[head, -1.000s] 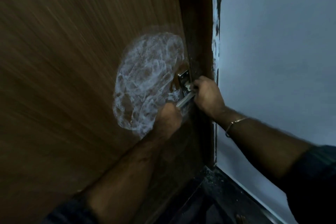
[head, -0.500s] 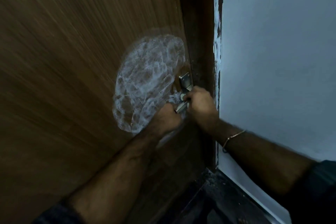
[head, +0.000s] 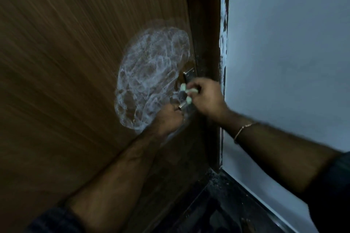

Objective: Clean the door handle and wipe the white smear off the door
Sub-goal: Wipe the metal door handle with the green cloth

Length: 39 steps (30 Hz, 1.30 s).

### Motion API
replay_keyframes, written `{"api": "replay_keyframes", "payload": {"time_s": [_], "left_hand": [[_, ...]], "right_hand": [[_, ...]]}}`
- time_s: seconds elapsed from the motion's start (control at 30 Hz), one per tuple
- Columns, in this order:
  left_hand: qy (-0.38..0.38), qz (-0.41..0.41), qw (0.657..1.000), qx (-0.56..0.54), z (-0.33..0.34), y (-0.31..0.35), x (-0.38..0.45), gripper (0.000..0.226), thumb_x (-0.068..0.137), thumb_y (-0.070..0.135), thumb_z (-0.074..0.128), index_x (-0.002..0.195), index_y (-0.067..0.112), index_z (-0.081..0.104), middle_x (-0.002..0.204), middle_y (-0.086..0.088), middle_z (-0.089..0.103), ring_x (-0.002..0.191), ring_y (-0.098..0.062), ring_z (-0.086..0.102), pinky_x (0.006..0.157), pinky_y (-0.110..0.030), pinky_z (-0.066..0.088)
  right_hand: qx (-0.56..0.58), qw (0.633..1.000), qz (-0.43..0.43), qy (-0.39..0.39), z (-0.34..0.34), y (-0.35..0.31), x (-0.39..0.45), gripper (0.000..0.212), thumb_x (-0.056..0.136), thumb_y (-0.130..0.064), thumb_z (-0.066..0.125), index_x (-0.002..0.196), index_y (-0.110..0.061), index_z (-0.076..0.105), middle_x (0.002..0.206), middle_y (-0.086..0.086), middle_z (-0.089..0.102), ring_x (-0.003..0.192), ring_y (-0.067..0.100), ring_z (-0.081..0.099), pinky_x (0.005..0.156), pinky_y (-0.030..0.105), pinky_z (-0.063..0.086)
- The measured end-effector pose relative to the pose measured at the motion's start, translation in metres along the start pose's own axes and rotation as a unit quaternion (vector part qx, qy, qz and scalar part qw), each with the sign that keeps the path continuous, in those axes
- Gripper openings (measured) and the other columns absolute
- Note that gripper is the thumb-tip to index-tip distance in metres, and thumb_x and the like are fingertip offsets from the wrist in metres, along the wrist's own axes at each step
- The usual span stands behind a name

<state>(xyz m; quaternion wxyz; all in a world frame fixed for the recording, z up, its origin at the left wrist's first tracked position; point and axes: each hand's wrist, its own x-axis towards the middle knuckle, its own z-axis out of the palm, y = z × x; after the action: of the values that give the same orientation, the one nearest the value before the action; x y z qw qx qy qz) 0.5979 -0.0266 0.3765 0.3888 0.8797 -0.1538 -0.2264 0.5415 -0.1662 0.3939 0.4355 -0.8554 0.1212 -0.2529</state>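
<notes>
A brown wooden door carries a large round white smear just left of its metal door handle. The handle's back plate shows above my hands. My left hand grips the free end of the lever from below, over the smear's lower edge. My right hand is curled round a pale cloth and presses it against the lever near the plate. Only small bits of the cloth show between the fingers, and most of the lever is hidden.
The dark door frame runs right beside the handle, with chipped white paint along its edge. A pale wall fills the right side. Dark floor lies below, at the foot of the door.
My right hand slid down the lever and back up toward the plate, and the pale cloth now shows between its fingers. My left hand has stayed on the lever's end.
</notes>
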Motion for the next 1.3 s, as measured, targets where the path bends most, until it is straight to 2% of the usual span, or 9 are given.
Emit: {"api": "replay_keyframes", "payload": {"time_s": [0.17,0.37,0.47,0.57,0.77,0.9,1.07,1.13,1.3], "left_hand": [[0.029,-0.018,0.996,0.082,0.010,0.001,0.004,0.014,0.089,0.013,0.058,0.101,0.019,0.065,0.089,-0.004,0.067,0.078,-0.018,0.064,0.050,-0.025,0.043],[-0.006,-0.014,1.000,0.013,0.004,-0.001,0.009,0.017,0.086,0.002,0.063,0.097,0.014,0.067,0.101,-0.009,0.069,0.096,-0.033,0.066,0.074,-0.041,0.051],[0.021,0.009,1.000,0.012,0.002,-0.004,0.005,0.010,0.085,0.019,0.064,0.081,0.023,0.071,0.080,0.002,0.073,0.075,-0.017,0.068,0.061,-0.027,0.047],[-0.016,0.013,0.999,-0.048,-0.003,-0.008,0.000,0.019,0.087,0.016,0.066,0.075,0.028,0.073,0.064,0.011,0.071,0.057,-0.001,0.064,0.048,-0.016,0.045],[0.027,0.002,1.000,-0.005,0.002,0.002,0.000,0.029,0.093,0.000,0.053,0.106,0.018,0.070,0.097,-0.009,0.072,0.089,-0.029,0.070,0.079,-0.044,0.060],[0.044,0.019,0.997,0.054,0.004,0.009,-0.008,0.018,0.089,0.011,0.061,0.101,0.020,0.072,0.086,-0.009,0.073,0.070,-0.021,0.067,0.053,-0.030,0.051],[0.037,0.040,0.998,0.034,0.002,0.012,-0.017,0.014,0.088,0.016,0.067,0.100,0.015,0.073,0.096,-0.010,0.075,0.093,-0.030,0.070,0.086,-0.048,0.056],[0.034,0.030,0.998,0.046,0.003,0.013,-0.017,0.024,0.088,0.016,0.068,0.112,0.015,0.070,0.106,-0.009,0.073,0.100,-0.027,0.068,0.093,-0.046,0.054],[0.006,0.014,0.998,0.067,0.004,0.021,-0.020,0.022,0.094,0.010,0.060,0.116,0.015,0.064,0.111,-0.005,0.068,0.098,-0.016,0.064,0.082,-0.028,0.053]], "right_hand": [[-0.254,0.956,-0.090,-0.117,-0.013,0.002,0.042,0.026,0.092,-0.004,0.056,0.116,-0.006,0.064,0.120,0.013,0.060,0.105,0.029,0.062,0.093,0.040,0.052],[-0.241,0.964,-0.101,-0.045,0.009,0.007,0.001,0.021,0.091,-0.005,0.056,0.108,0.000,0.067,0.115,0.017,0.060,0.108,0.033,0.054,0.092,0.042,0.046],[-0.154,0.981,-0.101,-0.056,0.026,-0.006,-0.023,0.018,0.084,-0.010,0.065,0.101,-0.004,0.070,0.113,0.014,0.062,0.107,0.028,0.055,0.094,0.039,0.042],[0.105,0.989,0.100,-0.031,0.030,-0.003,-0.042,0.014,0.084,-0.002,0.067,0.095,-0.003,0.074,0.102,0.011,0.070,0.095,0.021,0.065,0.088,0.034,0.054],[0.439,0.821,0.324,0.169,0.028,0.021,-0.044,0.027,0.082,0.010,0.067,0.108,0.002,0.067,0.091,0.006,0.069,0.083,0.016,0.066,0.072,0.021,0.059],[0.338,0.865,0.303,0.212,0.038,0.013,-0.020,0.024,0.082,0.007,0.067,0.101,-0.006,0.070,0.101,0.007,0.070,0.093,0.021,0.067,0.080,0.031,0.059],[0.256,0.929,0.242,0.112,0.068,-0.003,-0.054,0.015,0.074,0.006,0.069,0.082,-0.006,0.072,0.086,0.008,0.072,0.081,0.019,0.067,0.080,0.033,0.056],[0.328,0.892,0.283,0.131,0.065,-0.001,-0.050,0.019,0.076,0.011,0.067,0.091,0.001,0.070,0.080,0.006,0.069,0.076,0.017,0.064,0.073,0.024,0.055],[0.635,0.659,0.395,0.087,0.053,0.014,-0.034,0.042,0.092,0.013,0.049,0.134,0.010,0.045,0.115,0.022,0.058,0.112,0.031,0.055,0.111,0.044,0.041]]}}
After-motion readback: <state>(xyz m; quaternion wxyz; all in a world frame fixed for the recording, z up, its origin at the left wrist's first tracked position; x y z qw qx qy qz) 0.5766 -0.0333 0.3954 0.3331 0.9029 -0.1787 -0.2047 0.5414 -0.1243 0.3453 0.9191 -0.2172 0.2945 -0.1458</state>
